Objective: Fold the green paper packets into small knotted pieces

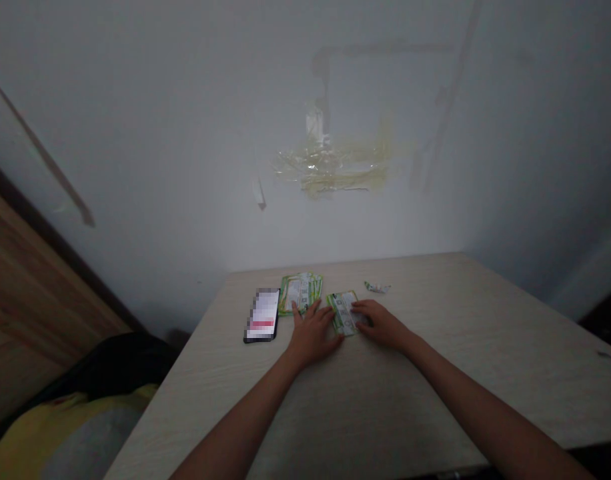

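A flat green-and-white printed packet (344, 313) lies on the table between my hands. My left hand (310, 340) rests with fingers spread; its right-side fingertips and thumb touch the packet's left edge and lower corner. The other fingertips reach the near edge of a stack of similar packets (294, 293). At the packet's right edge, my right hand (383, 323) has its fingers bent and gripping, with the thumb beside the lower right part. What lies under the right fingers is hidden.
Left of the stack is a phone (263, 317) with its screen lit. A small crumpled wrapper piece (376, 287) sits beyond my right hand. The pale wooden table (365, 413) meets a wall (185, 133) with peeling tape. Yellow and grey cloth (80, 427) is at lower left.
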Motion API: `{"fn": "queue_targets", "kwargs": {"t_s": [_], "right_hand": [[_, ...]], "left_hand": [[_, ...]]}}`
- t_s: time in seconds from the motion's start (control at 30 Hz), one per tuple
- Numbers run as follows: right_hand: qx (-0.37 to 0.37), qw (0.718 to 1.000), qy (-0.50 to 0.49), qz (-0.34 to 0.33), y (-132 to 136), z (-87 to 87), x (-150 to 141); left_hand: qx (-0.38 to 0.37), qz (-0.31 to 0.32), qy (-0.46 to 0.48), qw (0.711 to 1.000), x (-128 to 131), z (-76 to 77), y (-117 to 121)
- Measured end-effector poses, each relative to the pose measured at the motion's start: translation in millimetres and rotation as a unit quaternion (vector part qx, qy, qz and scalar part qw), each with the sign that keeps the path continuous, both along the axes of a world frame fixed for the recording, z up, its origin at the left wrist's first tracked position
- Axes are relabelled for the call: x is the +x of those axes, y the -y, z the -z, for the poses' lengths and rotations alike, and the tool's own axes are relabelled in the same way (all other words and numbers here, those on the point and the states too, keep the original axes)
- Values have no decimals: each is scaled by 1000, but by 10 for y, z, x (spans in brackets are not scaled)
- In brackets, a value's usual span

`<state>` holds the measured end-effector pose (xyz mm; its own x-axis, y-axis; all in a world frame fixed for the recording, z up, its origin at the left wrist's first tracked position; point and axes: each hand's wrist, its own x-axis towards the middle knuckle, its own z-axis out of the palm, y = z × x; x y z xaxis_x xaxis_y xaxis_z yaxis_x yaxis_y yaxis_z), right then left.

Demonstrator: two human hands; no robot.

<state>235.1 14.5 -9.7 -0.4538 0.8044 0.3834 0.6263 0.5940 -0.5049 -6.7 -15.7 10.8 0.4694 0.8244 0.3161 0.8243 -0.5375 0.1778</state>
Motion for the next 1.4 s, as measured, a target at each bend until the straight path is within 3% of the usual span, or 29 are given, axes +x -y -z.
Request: {"fn": "queue_targets", "kwargs": {"t_s": [0.3,0.83,1.4], "right_hand": [[38,998,22,-39,0,-32,-7],[20,998,14,-54,-59,-13,33],[-41,996,-5,-76,-14,-129,70]], "left_hand": [[20,-20,-4,1000,16,-1,22],[23,-27,-4,999,16,-2,25],[37,-38,58,997,4,-17,1]]}}
